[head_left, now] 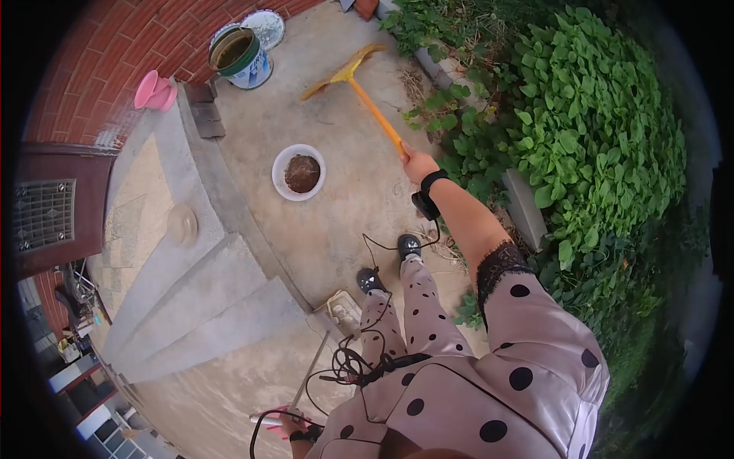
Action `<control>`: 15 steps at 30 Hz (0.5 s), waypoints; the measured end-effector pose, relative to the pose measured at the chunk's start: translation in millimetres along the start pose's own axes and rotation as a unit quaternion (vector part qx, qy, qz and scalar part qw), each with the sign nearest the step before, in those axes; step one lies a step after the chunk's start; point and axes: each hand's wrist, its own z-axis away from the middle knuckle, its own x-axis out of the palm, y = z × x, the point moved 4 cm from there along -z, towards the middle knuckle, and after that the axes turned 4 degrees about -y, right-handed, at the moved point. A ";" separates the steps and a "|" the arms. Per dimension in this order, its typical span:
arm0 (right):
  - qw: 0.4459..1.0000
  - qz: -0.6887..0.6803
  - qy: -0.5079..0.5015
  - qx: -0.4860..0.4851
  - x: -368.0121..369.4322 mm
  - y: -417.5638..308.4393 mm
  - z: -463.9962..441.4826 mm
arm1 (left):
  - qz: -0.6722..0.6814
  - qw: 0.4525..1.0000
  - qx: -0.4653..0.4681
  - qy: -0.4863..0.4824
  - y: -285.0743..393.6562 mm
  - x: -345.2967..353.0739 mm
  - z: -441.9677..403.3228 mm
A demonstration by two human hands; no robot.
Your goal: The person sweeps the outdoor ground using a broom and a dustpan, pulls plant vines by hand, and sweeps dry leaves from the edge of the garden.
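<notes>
My right fingers [407, 154] are closed around the upper end of a long orange-handled broom with a wide yellow head [350, 71]. That head lies toward the far edge of the pale concrete ground [336, 130], angled across it; I cannot tell whether its whole underside touches. My left fingers [291, 425] are low at the near left, beside something pink and the thin pole of a shallow off-white dustpan [332, 304]. They are too small and partly hidden, so I cannot tell how firmly they grip. The dustpan sits against the ground's left edge, by the grey concrete steps [229, 294], near my dark shoes [370, 280].

Between broom and steps stands a round white plastic basin [278, 171] with dark brown contents, apart from the broom head. A green-rimmed, white-and-blue bucket [256, 73] stands at the far left corner, a round whitish lid [265, 29] just behind it.

To work this broom well, I would lower the handle so the head meets the concrete evenly, pull in short strokes clear of the basin and the leafy green plants [596, 115] along the right edge, and mind the loose black cable [365, 359] hanging by my legs.
</notes>
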 end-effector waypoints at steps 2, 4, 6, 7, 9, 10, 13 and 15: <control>0.999 -0.016 -0.010 0.034 -2.0 11.2 -74.1 | 0.004 1.000 0.005 0.027 4.8 29.5 32.5; 0.998 0.037 -0.007 0.054 -3.4 34.5 -138.4 | 0.026 0.997 0.009 0.074 3.6 42.7 41.9; 0.995 0.069 -0.019 0.070 -7.1 63.7 -177.4 | 0.005 0.997 0.010 0.077 2.6 46.4 45.2; 0.995 0.052 -0.014 0.083 -12.0 79.7 -188.4 | -0.012 0.997 0.015 0.069 4.5 47.2 44.6; 0.994 0.037 -0.015 0.104 -10.3 106.5 -190.4 | -0.026 0.998 0.013 0.055 4.9 48.0 47.1; 0.992 0.002 -0.009 0.127 -13.6 115.4 -181.0 | -0.025 0.998 0.001 0.056 6.1 53.4 49.3; 0.955 -0.124 -0.051 0.264 -21.9 124.3 -128.1 | -0.019 0.999 -0.009 0.050 12.9 59.8 44.5; 0.940 -0.205 -0.038 0.271 -9.2 141.7 -87.7 | -0.034 0.999 -0.013 0.034 17.1 71.7 55.0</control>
